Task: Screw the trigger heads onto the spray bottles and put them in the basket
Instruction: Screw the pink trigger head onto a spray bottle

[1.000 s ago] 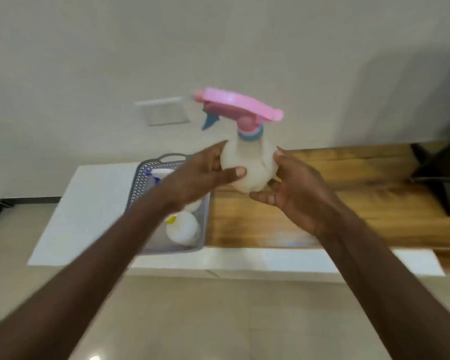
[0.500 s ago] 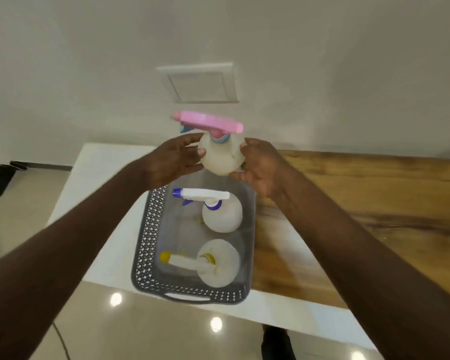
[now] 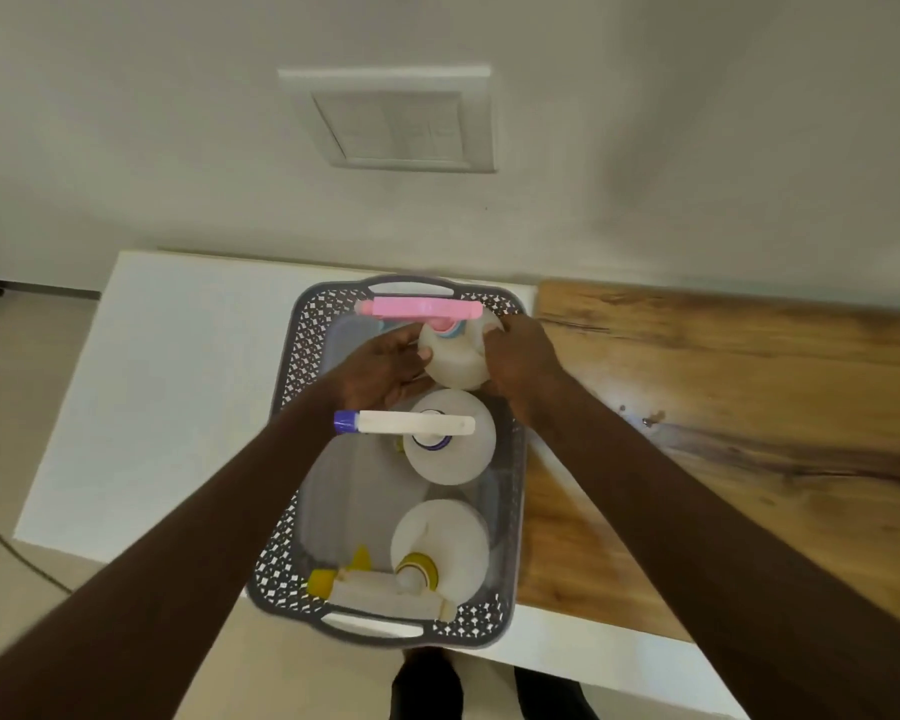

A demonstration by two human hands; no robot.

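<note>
Bottle gripped between left hand and right hand, upright at basket's upper end, pink head pointing left; set straight down.

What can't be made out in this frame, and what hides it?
- Head view: whether the pink-headed bottle rests on the basket floor; the left hand and right hand cover its sides and base.
- How tightly its pink trigger head is screwed on: the collar is too small.
- The yellow-headed bottle's trigger head is blurred.
- Both forearms are cut off by the bottom edge.
</note>
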